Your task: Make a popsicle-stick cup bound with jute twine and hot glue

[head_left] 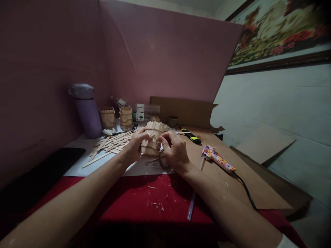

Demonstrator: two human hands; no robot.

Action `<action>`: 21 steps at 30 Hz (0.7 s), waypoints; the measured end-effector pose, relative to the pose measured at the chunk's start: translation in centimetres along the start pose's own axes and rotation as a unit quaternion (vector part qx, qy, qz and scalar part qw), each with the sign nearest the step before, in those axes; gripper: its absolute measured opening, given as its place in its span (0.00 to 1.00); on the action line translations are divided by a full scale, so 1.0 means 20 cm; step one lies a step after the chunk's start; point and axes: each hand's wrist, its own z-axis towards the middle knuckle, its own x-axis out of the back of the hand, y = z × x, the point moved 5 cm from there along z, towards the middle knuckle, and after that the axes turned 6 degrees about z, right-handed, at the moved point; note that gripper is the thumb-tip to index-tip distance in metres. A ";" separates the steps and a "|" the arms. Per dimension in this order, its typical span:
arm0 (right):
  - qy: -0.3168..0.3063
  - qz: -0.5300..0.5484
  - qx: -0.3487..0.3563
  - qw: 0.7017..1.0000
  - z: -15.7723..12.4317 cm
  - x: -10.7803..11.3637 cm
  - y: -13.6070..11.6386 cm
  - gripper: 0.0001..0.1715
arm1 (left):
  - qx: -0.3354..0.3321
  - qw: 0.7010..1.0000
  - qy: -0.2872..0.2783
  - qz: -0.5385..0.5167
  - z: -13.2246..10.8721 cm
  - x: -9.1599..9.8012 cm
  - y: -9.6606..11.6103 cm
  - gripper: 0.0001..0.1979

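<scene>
head view: the stick cup (153,143) is between your two hands, a little tilted, above the desk (124,203); whether its base touches down, i cannot tell. your left grip (135,145) is closed on the left side of the cup, thumb on the near wall, the other fingers partly hidden. your right grip (176,150) has thumb and finger pinched together at the right of the cup, and it seems they hold thin cord (161,160).

i judge the cup is light and stiff, dry and not slippery, but the joints between its sticks may be fragile. so please hold it around the middle with even, gentle pressure, and do not squeeze the wavy rim. the cord is probably soft, better taken close to the wall. loose sticks (113,144) lie left of the cup, and the glue gun (219,160) lies to its right.
</scene>
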 end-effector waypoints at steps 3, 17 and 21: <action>-0.005 0.000 0.000 1.000 0.00 0.00 0.00 0.07 | 0.022 1.000 0.010 0.008 0.00 0.00 0.00 0.19; 0.009 -0.026 -0.012 1.000 0.01 0.01 0.01 0.09 | 0.024 1.000 -0.002 0.014 -0.01 -0.01 -0.01 0.24; 0.007 -0.031 -0.015 0.999 0.01 0.01 0.01 0.09 | 0.020 1.000 -0.011 0.010 0.00 0.00 -0.02 0.24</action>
